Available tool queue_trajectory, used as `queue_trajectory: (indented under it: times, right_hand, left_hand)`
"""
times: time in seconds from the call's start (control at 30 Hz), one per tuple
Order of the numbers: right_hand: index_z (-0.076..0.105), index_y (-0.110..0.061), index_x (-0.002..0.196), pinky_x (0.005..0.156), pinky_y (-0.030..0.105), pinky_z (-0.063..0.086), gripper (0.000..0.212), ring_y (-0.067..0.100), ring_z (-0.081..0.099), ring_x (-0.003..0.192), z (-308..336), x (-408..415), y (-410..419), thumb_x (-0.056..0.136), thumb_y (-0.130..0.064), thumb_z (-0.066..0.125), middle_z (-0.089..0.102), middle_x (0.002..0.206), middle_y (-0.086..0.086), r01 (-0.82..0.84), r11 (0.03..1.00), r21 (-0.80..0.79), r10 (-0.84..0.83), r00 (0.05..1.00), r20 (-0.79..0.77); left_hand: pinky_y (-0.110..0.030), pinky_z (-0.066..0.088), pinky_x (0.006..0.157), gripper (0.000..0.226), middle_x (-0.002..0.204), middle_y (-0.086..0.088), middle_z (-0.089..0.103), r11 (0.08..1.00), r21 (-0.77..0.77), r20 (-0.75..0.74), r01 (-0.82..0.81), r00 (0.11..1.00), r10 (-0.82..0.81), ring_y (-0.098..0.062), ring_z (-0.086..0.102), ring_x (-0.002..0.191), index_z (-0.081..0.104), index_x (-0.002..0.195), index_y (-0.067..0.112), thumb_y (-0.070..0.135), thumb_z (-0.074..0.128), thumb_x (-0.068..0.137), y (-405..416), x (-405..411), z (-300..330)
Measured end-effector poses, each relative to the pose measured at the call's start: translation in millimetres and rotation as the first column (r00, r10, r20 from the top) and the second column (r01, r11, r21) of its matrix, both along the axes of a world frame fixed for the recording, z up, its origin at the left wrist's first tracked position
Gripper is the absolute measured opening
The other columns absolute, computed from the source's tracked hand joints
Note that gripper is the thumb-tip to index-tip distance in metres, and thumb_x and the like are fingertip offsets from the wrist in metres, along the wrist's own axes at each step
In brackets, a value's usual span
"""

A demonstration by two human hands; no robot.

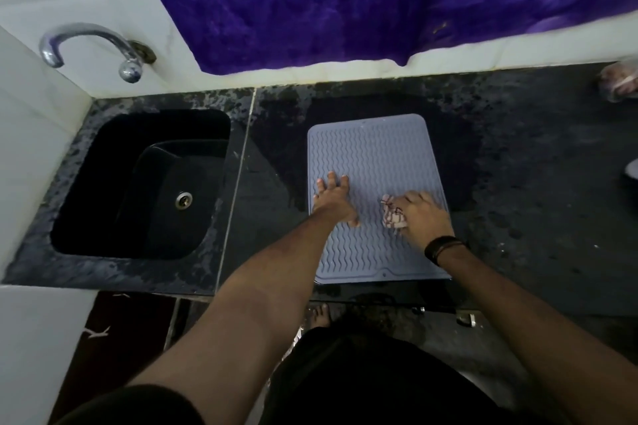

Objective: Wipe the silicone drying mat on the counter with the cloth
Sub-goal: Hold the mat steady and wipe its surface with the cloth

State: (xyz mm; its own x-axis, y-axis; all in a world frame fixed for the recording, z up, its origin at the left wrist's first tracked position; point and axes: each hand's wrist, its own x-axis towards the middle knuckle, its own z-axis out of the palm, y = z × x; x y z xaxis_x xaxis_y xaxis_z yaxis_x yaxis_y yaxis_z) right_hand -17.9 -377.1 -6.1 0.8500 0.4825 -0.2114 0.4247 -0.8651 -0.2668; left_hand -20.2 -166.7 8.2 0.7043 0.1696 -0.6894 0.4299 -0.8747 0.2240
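On mat (376, 152) – left hand (333, 198) flat, right hand (423, 217) gripping cloth (392, 216); sink (138, 183) beside.

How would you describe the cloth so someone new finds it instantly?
Start at the dark counter right of the black sink, where a pale blue-grey ribbed mat lies. On the mat's right half, the right hand presses a small bunched cloth. It is the only white, red-checked thing there; the left hand lies flat and empty.
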Motion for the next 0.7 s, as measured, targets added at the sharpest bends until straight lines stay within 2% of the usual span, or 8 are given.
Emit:
queue_trajectory:
  times: [0.13,0.23,0.33,0.43,0.53,0.7]
  right_hand:
    - [0.057,-0.022,0.126,0.085,0.038,0.049,0.059,0.026,0.044,0.115,-3.4,-44.8,-35.1,0.071,-0.025,0.077,0.055,0.120,0.001,-0.070,0.997,0.044,0.069,0.998,0.011]
    - [0.058,-0.024,0.125,0.084,0.038,0.049,0.056,0.026,0.045,0.113,1.6,-38.1,-41.4,0.072,-0.025,0.075,0.055,0.118,0.000,-0.133,0.991,0.027,0.134,0.990,-0.036]
    - [0.058,-0.020,0.126,0.083,0.039,0.049,0.053,0.028,0.045,0.113,6.6,-6.2,-27.7,0.074,-0.013,0.070,0.057,0.116,0.005,-0.052,0.996,0.072,0.053,0.999,-0.010]
    - [0.053,-0.015,0.133,0.090,0.043,0.048,0.057,0.031,0.039,0.120,6.2,13.3,-13.3,0.078,-0.012,0.067,0.053,0.125,0.009,0.022,0.997,0.071,-0.019,0.999,-0.038]
    - [0.050,-0.014,0.135,0.096,0.045,0.044,0.059,0.031,0.037,0.124,2.2,4.0,-15.7,0.080,-0.017,0.069,0.050,0.129,0.008,0.011,1.000,0.015,-0.010,1.000,-0.025]
    - [0.053,-0.019,0.132,0.092,0.042,0.047,0.058,0.028,0.044,0.117,4.3,-46.2,-55.8,0.077,-0.020,0.071,0.053,0.125,0.005,-0.083,0.996,0.016,0.083,0.997,-0.001]
  left_hand:
    - [-0.053,0.008,0.124,0.124,0.165,-0.005,-0.029,1.000,0.020,0.009,-0.009,1.000,0.008,-0.035,-0.025,0.151,-0.008,0.162,0.025,0.023,0.084,0.079,-1.5,0.7,-3.8]
    - [-0.053,0.007,0.124,0.123,0.165,-0.004,-0.029,1.000,0.023,0.017,-0.019,1.000,0.019,-0.034,-0.025,0.151,-0.007,0.162,0.025,0.023,0.084,0.079,-1.4,0.6,-6.6]
    - [-0.053,0.008,0.123,0.124,0.165,-0.003,-0.029,1.000,0.021,0.009,-0.019,1.000,0.019,-0.033,-0.025,0.151,-0.007,0.162,0.025,0.023,0.084,0.079,-2.8,1.5,-8.9]
    - [-0.055,0.009,0.123,0.125,0.164,-0.002,-0.030,1.000,0.024,0.002,-0.019,1.000,0.019,-0.032,-0.026,0.151,-0.007,0.162,0.026,0.026,0.085,0.078,0.2,1.6,-9.0]
    - [-0.054,0.009,0.123,0.124,0.164,-0.001,-0.031,1.000,0.027,-0.007,-0.011,1.000,0.011,-0.032,-0.026,0.151,-0.009,0.161,0.026,0.026,0.084,0.079,0.1,1.2,-11.1]
    - [-0.054,0.007,0.123,0.126,0.164,-0.005,-0.031,0.999,0.040,0.005,-0.023,1.000,0.023,-0.035,-0.025,0.151,-0.012,0.161,0.025,0.023,0.084,0.078,-2.3,2.7,-14.8]
